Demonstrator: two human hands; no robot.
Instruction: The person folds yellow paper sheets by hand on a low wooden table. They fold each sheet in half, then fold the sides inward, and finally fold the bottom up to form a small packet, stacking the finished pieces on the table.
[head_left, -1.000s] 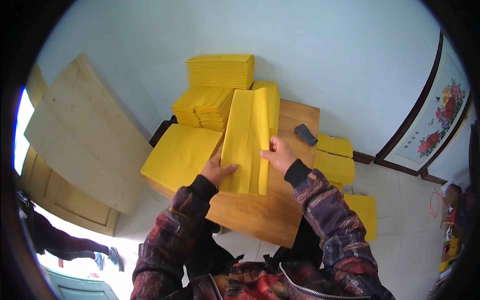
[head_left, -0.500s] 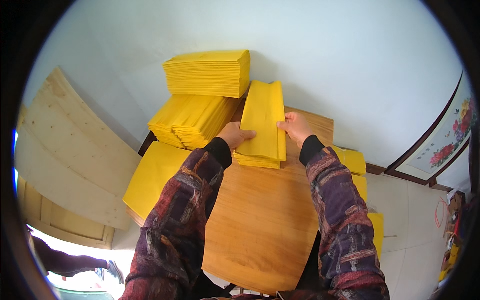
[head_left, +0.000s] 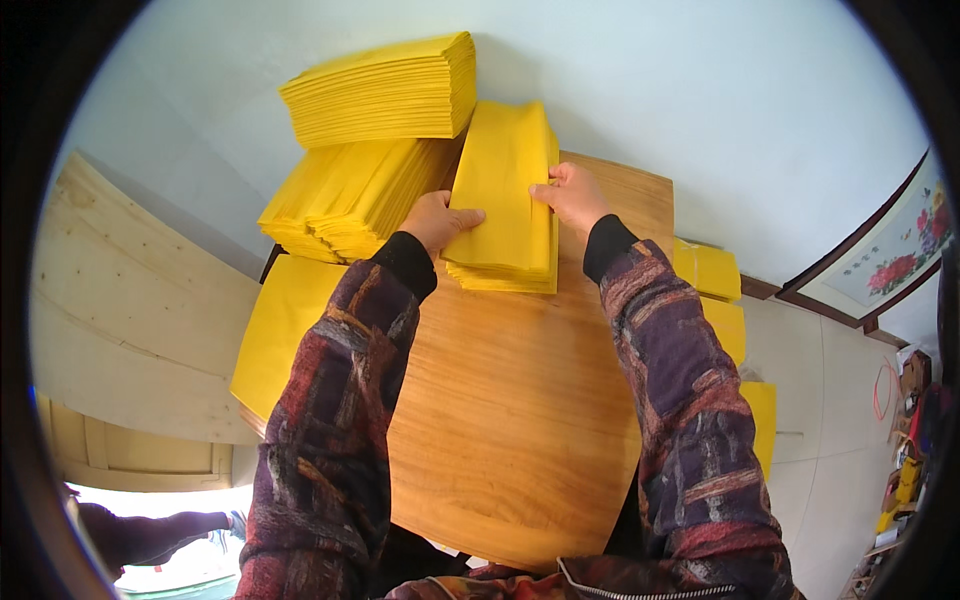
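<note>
A short stack of yellow folded sheets lies lengthwise on the wooden table, near the wall. My left hand is closed on its left edge, the thumb lying across the top sheet. On the opposite edge, my right hand grips with the thumb on top and the fingers around the side. Those fingertips are partly hidden by the sheets. To the left stands a taller pile of yellow sheets, and another thick yellow bundle rests on it against the wall.
Wide yellow sheets lie at the table's left, partly behind my left sleeve. More yellow stacks sit beyond the right edge. A large wooden board leans at the left. A framed flower picture stands at the right. Another person's leg shows at lower left.
The view has shifted, so the table, stacks and hands appear higher and slightly further left. Both hands still hold the short stack's sides. Bottom left, the other person's leg looks differently placed.
</note>
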